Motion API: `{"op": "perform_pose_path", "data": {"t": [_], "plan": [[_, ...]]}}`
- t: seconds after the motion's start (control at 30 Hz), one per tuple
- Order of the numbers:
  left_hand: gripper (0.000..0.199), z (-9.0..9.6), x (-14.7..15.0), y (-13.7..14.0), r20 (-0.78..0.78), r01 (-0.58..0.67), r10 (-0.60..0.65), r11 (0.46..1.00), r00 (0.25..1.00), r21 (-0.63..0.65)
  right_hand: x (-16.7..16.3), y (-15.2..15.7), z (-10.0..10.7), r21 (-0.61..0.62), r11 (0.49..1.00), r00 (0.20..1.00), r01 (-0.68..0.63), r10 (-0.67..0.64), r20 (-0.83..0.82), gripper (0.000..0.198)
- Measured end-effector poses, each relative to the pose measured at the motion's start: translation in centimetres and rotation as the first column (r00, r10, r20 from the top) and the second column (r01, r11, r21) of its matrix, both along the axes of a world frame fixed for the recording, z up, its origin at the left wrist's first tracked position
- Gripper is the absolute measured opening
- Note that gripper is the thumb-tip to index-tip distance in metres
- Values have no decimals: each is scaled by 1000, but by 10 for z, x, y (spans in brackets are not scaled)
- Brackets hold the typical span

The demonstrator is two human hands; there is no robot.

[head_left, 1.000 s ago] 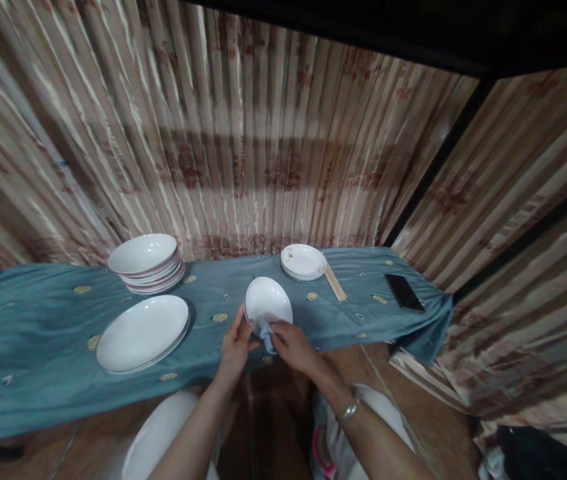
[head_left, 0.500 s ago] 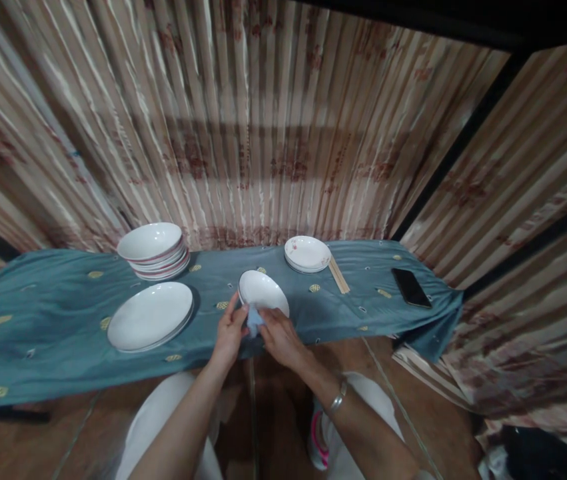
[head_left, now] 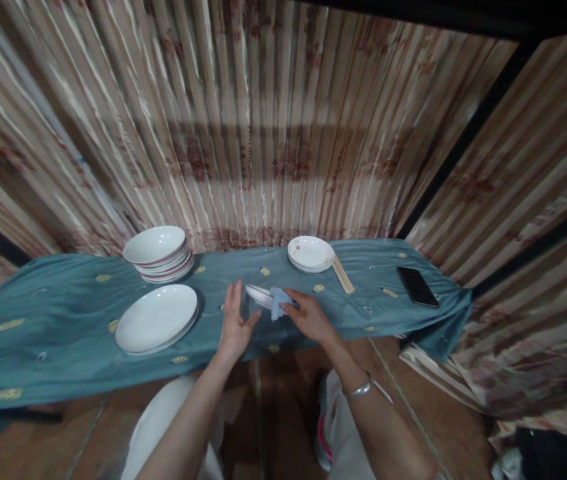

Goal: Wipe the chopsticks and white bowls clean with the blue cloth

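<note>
A small white plate (head_left: pixel 259 296) is tilted nearly edge-on above the cloth-covered table, its dark rim line showing. My right hand (head_left: pixel 308 315) grips its right side through a light blue cloth (head_left: pixel 279 303). On the other side, my left hand (head_left: pixel 236 327) is open with fingers and thumb spread, just left of the plate and apparently apart from it. Nearest to that hand on the left lie large white oval plates (head_left: pixel 157 319), stacked flat.
White bowls with red rims (head_left: pixel 156 245) are stacked at the back left. Small flowered plates (head_left: pixel 310 253) stand at the back, beside wooden chopsticks (head_left: pixel 343 275). A black phone (head_left: pixel 418 287) lies at the right end of the blue-green tablecloth (head_left: pixel 73 347). A pleated curtain (head_left: pixel 273 133) hangs behind.
The plate has turned from showing its white face to nearly edge-on. My left hand has let go and opened. My right hand has moved slightly right with the cloth and plate.
</note>
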State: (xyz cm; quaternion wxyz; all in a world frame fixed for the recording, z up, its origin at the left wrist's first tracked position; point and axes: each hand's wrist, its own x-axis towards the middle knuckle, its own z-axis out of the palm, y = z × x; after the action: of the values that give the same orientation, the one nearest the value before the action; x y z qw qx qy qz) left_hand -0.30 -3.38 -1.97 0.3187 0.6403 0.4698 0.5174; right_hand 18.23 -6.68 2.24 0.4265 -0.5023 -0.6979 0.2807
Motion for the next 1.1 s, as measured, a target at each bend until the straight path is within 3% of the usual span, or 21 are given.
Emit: {"op": "perform_pose_path", "data": {"t": [0.1,0.2,0.4,0.53,0.63,0.73,0.83,0.93,1.0,1.1], "plan": [[52,12,2,4,-124,67,-57,995,991,74,9,2,4,-26,999,998,-45,44,-53,23],[30,26,3,10,-161,89,-82,995,984,36,13,3,7,-22,999,997,-42,40,-65,22],[19,43,6,21,-217,143,-144,990,966,-17,16,11,10,95,995,999,36,-34,-30,24],[17,41,17,19,-171,199,-207,978,963,-61,18,25,6,210,954,964,213,-170,-205,27],[13,38,21,19,-57,124,-130,987,990,-104,25,35,7,197,900,865,390,-285,-413,27],[19,37,20,22,136,45,-15,973,991,-225,28,38,13,198,857,812,475,-340,-475,29],[29,38,18,23,374,62,68,943,925,-326,15,34,14,368,827,893,426,-319,-317,33],[32,38,20,20,562,153,70,928,824,-340,-16,27,8,538,826,972,168,-230,48,42],[30,37,21,16,619,199,32,933,785,-300,-37,24,1,560,825,935,69,-249,253,44],[27,34,22,11,658,218,18,937,752,-274,-56,26,-7,527,849,859,46,-303,413,46]]}}
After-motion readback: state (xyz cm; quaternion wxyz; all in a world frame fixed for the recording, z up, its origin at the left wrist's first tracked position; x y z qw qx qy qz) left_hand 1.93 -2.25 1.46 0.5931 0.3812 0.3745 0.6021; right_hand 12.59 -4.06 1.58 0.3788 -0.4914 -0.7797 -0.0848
